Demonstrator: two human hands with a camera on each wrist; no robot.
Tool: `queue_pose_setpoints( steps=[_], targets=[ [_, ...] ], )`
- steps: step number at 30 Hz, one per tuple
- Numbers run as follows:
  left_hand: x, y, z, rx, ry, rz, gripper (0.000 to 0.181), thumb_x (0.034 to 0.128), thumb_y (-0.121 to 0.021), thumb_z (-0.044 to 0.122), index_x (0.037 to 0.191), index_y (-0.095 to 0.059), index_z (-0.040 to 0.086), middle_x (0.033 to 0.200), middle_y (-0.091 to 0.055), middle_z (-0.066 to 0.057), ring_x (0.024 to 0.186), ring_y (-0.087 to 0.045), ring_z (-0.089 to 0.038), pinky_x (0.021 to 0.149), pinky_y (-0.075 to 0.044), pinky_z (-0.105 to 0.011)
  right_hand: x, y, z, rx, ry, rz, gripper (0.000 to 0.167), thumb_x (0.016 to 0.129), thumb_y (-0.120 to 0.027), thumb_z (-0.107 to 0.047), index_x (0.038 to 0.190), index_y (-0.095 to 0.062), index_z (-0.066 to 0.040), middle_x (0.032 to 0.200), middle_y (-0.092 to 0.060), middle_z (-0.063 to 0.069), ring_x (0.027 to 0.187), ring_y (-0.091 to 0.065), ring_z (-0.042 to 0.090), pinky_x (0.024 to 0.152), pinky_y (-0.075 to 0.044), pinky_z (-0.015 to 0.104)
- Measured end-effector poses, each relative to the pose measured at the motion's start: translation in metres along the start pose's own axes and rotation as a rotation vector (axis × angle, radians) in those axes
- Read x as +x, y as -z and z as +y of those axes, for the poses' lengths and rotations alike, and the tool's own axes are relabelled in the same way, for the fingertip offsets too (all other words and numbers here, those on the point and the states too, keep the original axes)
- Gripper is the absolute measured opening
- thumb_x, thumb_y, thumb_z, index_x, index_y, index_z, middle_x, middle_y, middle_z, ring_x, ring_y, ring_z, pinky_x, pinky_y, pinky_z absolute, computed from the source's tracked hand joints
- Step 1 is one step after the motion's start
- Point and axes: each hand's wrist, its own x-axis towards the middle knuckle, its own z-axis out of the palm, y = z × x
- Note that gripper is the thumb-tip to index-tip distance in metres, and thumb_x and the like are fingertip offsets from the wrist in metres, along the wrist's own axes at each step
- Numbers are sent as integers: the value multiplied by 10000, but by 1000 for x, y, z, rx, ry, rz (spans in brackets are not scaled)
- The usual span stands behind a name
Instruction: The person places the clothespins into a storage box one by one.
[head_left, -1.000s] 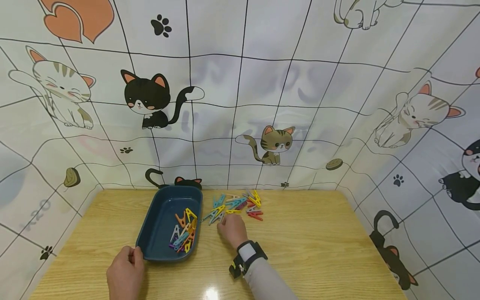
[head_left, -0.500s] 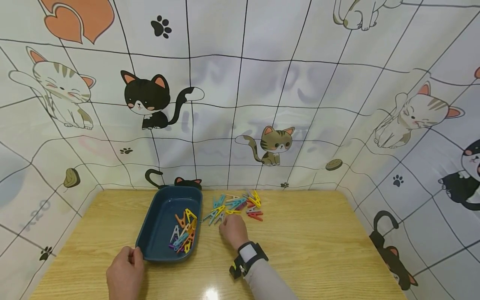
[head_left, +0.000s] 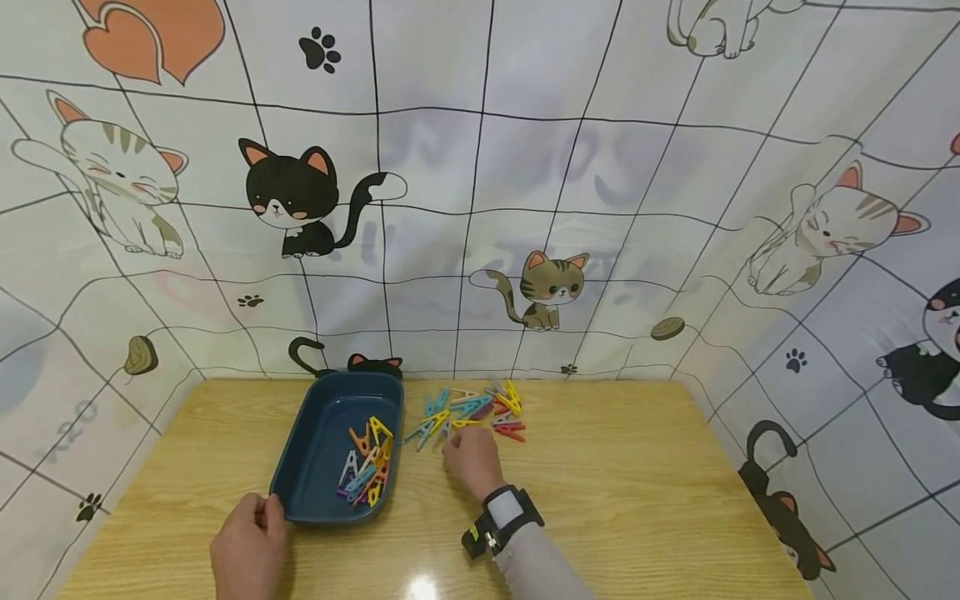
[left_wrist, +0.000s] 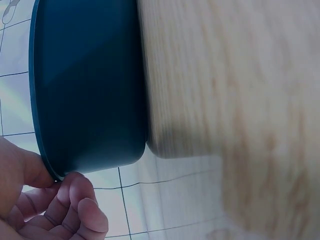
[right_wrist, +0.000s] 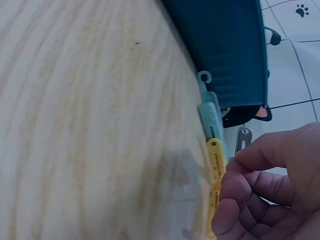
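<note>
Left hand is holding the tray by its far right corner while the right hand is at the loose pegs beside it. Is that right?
Not the corner: the head view shows the left hand holding the tray by its near left corner. The right hand is at the loose pegs beside it, as you say.

Fingers of the right hand (right_wrist: pixel 280 182) partly hide a gray clothespin (right_wrist: pixel 244 137). Above those of the left hand (left_wrist: pixel 57 207), the tray (left_wrist: pixel 90 90) (left wrist view) is cut off.
</note>
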Motion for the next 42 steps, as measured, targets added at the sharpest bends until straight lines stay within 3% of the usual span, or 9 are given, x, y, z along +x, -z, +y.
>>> queue_pose_setpoints(
  steps=[5,12,24,34,42],
  targets=[
    [0,0,-1,-1,-16,11,254,947,-624,31,705,-550,54,604,-537,-51,515,-468,-168,511,-363,-336,-1,5,-5,-1,56,38,331,890,-702,-74,575,-615,-121,540,-417,-97,513,-387,70,487,-281,228],
    [0,0,-1,-13,-32,19,272,939,-640,22,689,-542,63,597,-536,-38,515,-471,-158,505,-363,-335,-2,10,-15,13,129,49,366,894,-670,-48,563,-536,-125,540,-332,-101,490,-309,56,496,-246,225],
    [0,1,-1,-4,4,-14,271,957,-623,37,697,-546,60,601,-538,-39,518,-466,-157,510,-356,-330,-3,12,-32,23,184,1,183,892,-674,-63,719,-731,-84,648,-589,-49,560,-433,44,537,-350,212],
    [0,0,-1,-13,-16,6,259,945,-632,25,699,-555,55,603,-541,-40,521,-472,-160,509,-360,-331,-6,11,-49,10,270,-19,239,896,-688,-47,661,-680,-95,604,-447,-82,571,-378,50,561,-317,210],
    [0,-2,-2,-21,-37,27,268,942,-635,29,689,-555,65,601,-543,-32,519,-477,-156,509,-366,-336,-7,6,-59,-15,306,-29,196,879,-698,-33,698,-720,-106,648,-589,-76,617,-469,17,591,-408,193]
  ],
)
